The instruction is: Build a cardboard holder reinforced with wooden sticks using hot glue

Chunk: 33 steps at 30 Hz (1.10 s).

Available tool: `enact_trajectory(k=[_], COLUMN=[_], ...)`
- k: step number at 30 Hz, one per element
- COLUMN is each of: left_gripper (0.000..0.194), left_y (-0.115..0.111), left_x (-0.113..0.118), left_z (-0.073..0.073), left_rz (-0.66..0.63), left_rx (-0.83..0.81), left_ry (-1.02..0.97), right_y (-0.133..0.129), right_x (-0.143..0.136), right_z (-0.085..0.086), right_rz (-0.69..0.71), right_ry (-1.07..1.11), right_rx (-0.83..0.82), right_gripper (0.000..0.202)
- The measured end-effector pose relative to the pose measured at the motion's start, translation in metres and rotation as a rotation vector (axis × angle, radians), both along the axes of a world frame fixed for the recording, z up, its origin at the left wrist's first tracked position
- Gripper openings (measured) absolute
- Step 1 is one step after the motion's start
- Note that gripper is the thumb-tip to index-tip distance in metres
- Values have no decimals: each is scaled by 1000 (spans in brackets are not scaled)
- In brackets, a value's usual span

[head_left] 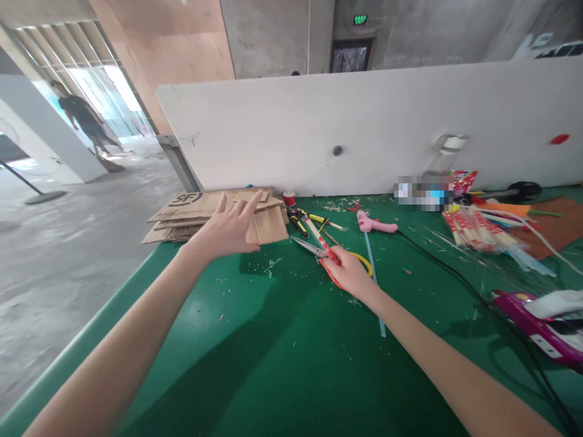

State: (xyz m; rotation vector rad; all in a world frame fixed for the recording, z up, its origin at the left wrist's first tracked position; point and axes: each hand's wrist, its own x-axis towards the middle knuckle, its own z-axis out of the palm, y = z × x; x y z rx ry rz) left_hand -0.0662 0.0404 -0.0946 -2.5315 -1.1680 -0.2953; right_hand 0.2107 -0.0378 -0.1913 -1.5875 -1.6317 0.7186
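Observation:
My left hand has its fingers spread, over or beside the front of a stack of flattened cardboard; I cannot tell whether it touches it. Closed around the handles of a pair of scissors is my right hand. A red loop and a yellow loop show on either side of that hand, and the blades point left toward the cardboard. A red and white wrapped stick runs up from the right fingertips; whether it is gripped too is unclear. A pale blue glue stick or strip passes partly behind the right wrist.
Behind the hands lie yellow-black tools and a red spool. A pink glue gun trails a black cord. Wrapped sticks and a purple appliance stand right. A white panel borders the green table. A person is far left.

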Motion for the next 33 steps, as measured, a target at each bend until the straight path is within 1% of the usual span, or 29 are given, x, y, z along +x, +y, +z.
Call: enact_trajectory(k=[2,4,6,9,12,14,20,26,28,30,31,33], left_gripper=[118,118,118,118,117,117,110,109,110,108,104,88], left_y=[0,1,1,0,-2,-3,-10,-15,-17,-21,-26,-39], left_x=[2,6,10,17,23,24,19,8,4,1,0,4], left_z=[-10,-20,-28,-33,-37,-39,-44,-44,-42,-40,-39,-38], left_rz=[-7,-25,-55,-129,-200,-220,-229,-209,-205,-200,-197,-196], left_rx=[25,39,41,13,-20,-29,-22,7,10,36,60,109], left_ry=[104,145,161,201,236,242,239,190,167,117,72,-70], right_y=[1,1,0,-1,-2,-3,-3,-4,-4,-4,-5,-6], right_x=[1,1,1,0,-1,-1,1,0,1,1,0,-2], right_z=[2,4,5,6,6,7,9,6,5,7,8,12], right_rz=[-99,-151,-155,-136,-120,-114,-112,-105,-84,-51,-35,1], right_ry=[117,240,315,326,281,246,172,123,161,247,308,451], right_rx=[0,-16,-32,-49,-54,-46,-50,-20,-29,-33,-31,-21], right_gripper=[19,21,22,22,23,24,25,26,26,28,30,34])
